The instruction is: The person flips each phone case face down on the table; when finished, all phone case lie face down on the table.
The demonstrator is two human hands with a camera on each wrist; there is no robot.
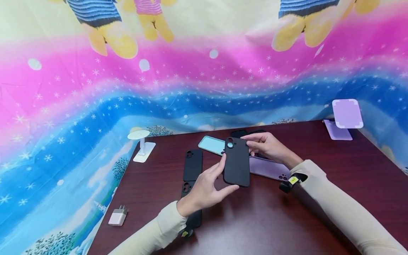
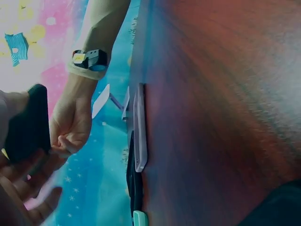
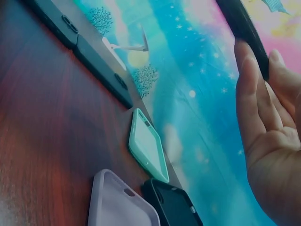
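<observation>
A black phone case (image 1: 237, 163) is held up over the table between both hands, its back and camera cutout facing the head camera. My left hand (image 1: 207, 187) grips it at the lower left, fingers along the left edge and thumb by the bottom edge. At the upper right corner my right hand (image 1: 271, 147) pinches it. The right wrist view shows the case (image 3: 244, 35) nearly edge-on between the thumb and fingers of the right hand (image 3: 273, 122). Behind it on the table lie a mint-green case (image 1: 211, 145) and a lilac case (image 1: 267, 168).
Two black cases lie end to end at the left, the farther one (image 1: 192, 164) in plain view, the nearer one (image 1: 195, 219) partly under my left forearm. More dark cases (image 3: 174, 205) lie behind. A white stand (image 1: 140, 147), a charger plug (image 1: 118, 216) and a lilac stand (image 1: 347, 113) sit near the edges.
</observation>
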